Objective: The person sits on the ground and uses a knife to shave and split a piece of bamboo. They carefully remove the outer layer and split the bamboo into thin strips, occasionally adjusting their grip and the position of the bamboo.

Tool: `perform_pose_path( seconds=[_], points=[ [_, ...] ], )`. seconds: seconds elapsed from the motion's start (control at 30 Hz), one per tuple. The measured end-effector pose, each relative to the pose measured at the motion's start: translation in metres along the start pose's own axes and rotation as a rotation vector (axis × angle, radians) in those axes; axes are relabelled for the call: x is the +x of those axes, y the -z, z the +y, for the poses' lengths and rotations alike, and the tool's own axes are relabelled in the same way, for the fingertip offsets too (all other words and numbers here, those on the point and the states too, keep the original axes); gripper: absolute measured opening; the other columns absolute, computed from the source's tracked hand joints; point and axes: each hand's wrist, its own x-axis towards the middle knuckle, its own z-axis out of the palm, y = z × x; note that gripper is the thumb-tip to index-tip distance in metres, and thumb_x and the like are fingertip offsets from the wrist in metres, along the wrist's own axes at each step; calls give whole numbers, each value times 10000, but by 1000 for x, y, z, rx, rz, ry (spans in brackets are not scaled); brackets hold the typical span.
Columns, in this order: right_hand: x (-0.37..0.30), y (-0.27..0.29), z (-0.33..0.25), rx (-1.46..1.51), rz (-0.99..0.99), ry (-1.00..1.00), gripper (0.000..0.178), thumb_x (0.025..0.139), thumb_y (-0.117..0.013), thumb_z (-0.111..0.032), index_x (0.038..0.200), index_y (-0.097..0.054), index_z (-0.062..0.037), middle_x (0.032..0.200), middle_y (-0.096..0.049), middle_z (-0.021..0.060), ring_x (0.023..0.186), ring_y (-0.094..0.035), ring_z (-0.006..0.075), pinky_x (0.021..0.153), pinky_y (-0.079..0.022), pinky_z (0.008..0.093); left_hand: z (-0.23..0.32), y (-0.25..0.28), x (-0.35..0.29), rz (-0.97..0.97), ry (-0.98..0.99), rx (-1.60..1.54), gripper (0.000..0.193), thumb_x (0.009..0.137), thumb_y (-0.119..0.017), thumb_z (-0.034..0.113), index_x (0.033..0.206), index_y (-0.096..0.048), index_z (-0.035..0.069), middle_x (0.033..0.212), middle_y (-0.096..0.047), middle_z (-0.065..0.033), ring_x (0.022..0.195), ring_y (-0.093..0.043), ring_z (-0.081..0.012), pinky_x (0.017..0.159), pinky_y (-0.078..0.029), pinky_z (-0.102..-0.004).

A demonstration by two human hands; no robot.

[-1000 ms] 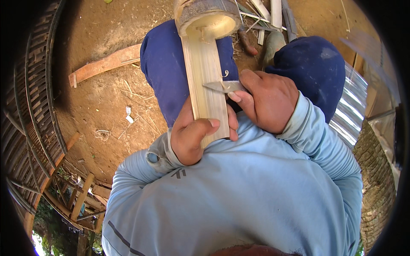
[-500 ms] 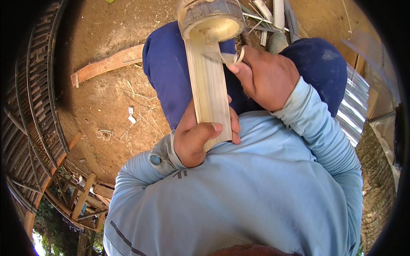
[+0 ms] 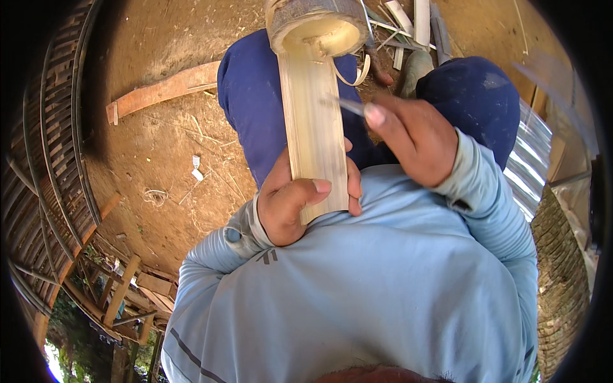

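A pale bamboo piece [image 3: 313,127] lies lengthwise in front of me, a hollow ring-shaped section at its far end and a long trough-like strip running back toward my chest. Wrapped round the strip's near end is my left hand [image 3: 290,204], thumb on the inner face and fingertips showing at the right edge. My right hand [image 3: 415,140] grips a small knife [image 3: 345,104], its thin blade smeared by motion and pointing left over the strip; the knife's handle is hidden in the fist. A curled shaving [image 3: 356,71] hangs from the strip's right edge just below the ring.
My knees in dark blue trousers [image 3: 246,96] flank the bamboo. Split bamboo pieces [image 3: 415,25] lie on the ground beyond. A wooden plank [image 3: 163,91] rests on the dirt at left, near a slatted bamboo structure [image 3: 57,127]. Corrugated metal [image 3: 529,147] stands at right.
My right hand with the knife has drawn back toward me and to the right, off the ring end. The curled shaving now hangs apart from the hand. My left hand keeps its hold.
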Motion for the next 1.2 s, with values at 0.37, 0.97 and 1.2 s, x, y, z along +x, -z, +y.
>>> perform_pose_path(
  seconds=[0.37, 0.97, 1.2],
  points=[
    [-30, -4, -25, -373, 15, 42, 415, 988, -563, -408, 785, -596, -48, 632, -613, 164, 572, -630, 369, 535, -501, 454, -1, -1, 0, -20, 10, 5, 569, 810, -454, 115, 1354, -398, -41, 1020, -629, -204, 883, -653, -301, 838, -531, -402],
    [-20, -10, -15, -455, 38, 60, 415, 972, -571, -440, 842, -607, -48, 661, -649, 162, 606, -653, 373, 546, -517, 466, 1, 2, 2, -41, 16, 117, 589, 805, -456, 121, 1365, -389, -52, 1003, -628, -191, 865, -650, -286, 827, -539, -393],
    [-9, -13, -14, -437, 57, -37, 356, 993, -547, -386, 888, -558, -47, 731, -622, 195, 669, -629, 414, 594, -496, 499, 1, -5, 2, -18, -6, 121, 600, 804, -455, 125, 1377, -371, -33, 1005, -616, -198, 867, -639, -282, 830, -530, -393]
  ],
)
